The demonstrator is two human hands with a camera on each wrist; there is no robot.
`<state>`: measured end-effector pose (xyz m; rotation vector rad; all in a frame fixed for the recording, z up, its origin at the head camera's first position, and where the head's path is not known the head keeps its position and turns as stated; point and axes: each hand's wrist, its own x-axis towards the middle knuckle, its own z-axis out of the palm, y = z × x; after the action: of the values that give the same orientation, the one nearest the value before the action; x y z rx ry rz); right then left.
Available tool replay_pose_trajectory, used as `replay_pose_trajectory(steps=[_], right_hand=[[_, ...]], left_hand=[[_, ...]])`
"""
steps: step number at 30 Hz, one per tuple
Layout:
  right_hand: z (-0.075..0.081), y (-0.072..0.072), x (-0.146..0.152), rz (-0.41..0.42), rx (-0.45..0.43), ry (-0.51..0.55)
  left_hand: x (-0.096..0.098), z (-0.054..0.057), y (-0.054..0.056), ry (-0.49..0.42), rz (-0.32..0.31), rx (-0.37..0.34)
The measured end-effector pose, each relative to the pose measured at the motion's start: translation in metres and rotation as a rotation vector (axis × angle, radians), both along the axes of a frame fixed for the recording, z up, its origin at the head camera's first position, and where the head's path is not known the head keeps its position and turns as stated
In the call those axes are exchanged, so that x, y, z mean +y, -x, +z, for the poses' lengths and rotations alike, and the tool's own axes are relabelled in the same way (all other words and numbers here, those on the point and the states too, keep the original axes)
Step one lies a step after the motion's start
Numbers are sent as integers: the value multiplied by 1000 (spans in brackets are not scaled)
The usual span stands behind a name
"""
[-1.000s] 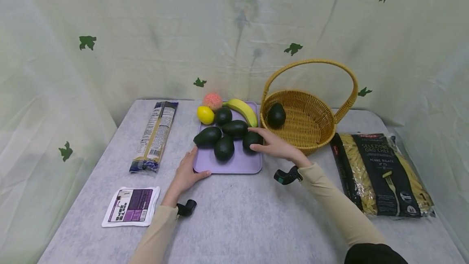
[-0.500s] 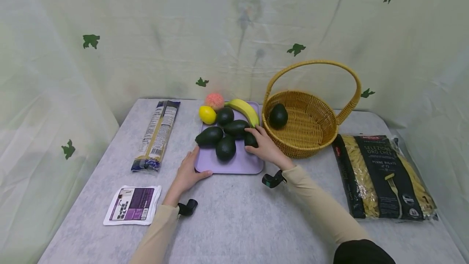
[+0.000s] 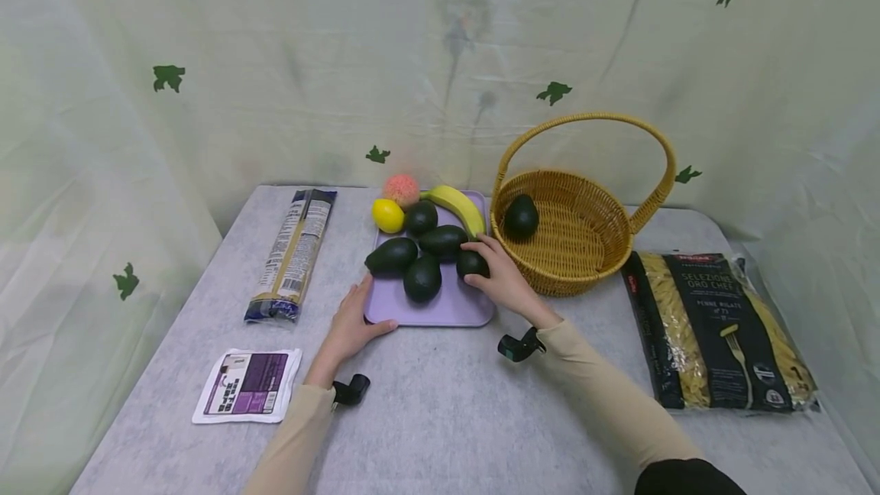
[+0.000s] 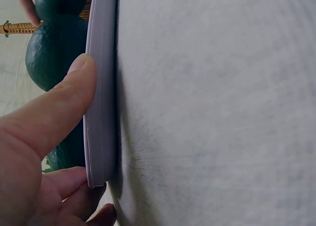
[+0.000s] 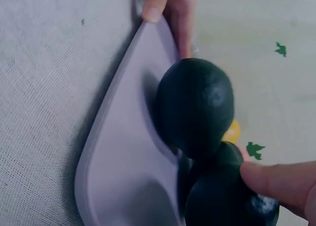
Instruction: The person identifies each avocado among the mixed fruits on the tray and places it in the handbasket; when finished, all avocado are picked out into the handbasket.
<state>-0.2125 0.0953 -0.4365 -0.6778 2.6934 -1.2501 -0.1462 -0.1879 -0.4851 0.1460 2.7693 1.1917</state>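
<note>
A lilac tray [image 3: 447, 313] bears several dark green avocados, a yellow banana [image 3: 457, 208], a lemon [image 3: 388, 215] and a pinkish round fruit [image 3: 402, 190]. My left hand [image 3: 349, 327] holds the tray's front left corner; in the left wrist view its thumb [image 4: 74, 90] lies on the rim and its fingers reach past the corner. At the tray's right side my right hand [image 3: 505, 279] grips an avocado [image 3: 472, 263] between thumb and fingers. The right wrist view shows that thumb [image 5: 266, 179] pressed on the avocado [image 5: 222, 203], with another avocado [image 5: 195, 107] beside it.
A wicker basket [image 3: 584, 239] with a tall handle stands right of the tray, one avocado [image 3: 521, 216] inside. A penne bag [image 3: 718, 331] lies at the right. On the left are a long pasta packet [image 3: 292, 254] and a white-and-purple pouch [image 3: 247, 386].
My right hand has moved slightly left and its fingers have come round the avocado at the tray's right side. The left hand has stayed at the tray corner.
</note>
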Motion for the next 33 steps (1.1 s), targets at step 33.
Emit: replay_pose_trajectory(steps=[33], right_hand=[[53,58,125,-54,-239,526]], left_hand=[[1,2,-1,5,0,-5]])
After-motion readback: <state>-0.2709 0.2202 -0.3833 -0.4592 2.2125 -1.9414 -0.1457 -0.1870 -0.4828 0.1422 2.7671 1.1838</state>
